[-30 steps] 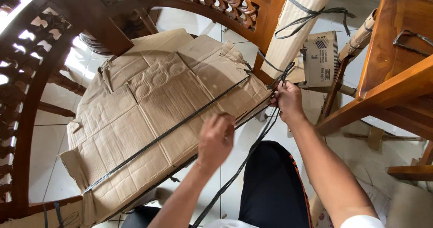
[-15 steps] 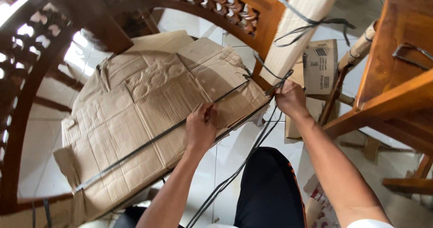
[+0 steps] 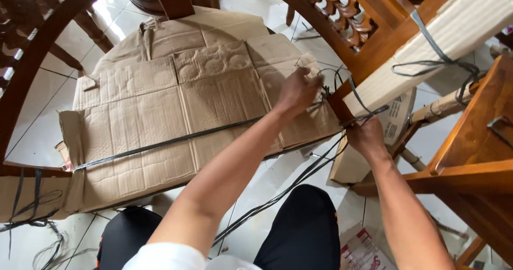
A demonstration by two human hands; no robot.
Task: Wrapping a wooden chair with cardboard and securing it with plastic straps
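Flattened brown corrugated cardboard sheet [image 3: 176, 110] wraps curved wooden furniture frame [image 3: 32, 67]; light, bendy, creases easily. Thin black plastic strap [image 3: 160, 144] crosses it, slick, flexible. Left hand [image 3: 299, 91] pinches strap at cardboard's far edge; right hand [image 3: 366, 136] fisted around strap ends. Best hold: strap near corner.

R hand [image 3: 367, 136] fingertips hidden, strap [image 3: 165, 143] end under cardboard [image 3: 160, 115], chair [image 3: 481, 158] cropped

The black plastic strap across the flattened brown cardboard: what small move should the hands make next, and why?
Probably draw the black plastic strap tight toward the right edge. It lies across the flattened brown cardboard, the left hand presses at that edge where loose strap ends gather, and the right hand grips strands beside the wooden furniture leg. A long tail hangs slack below.
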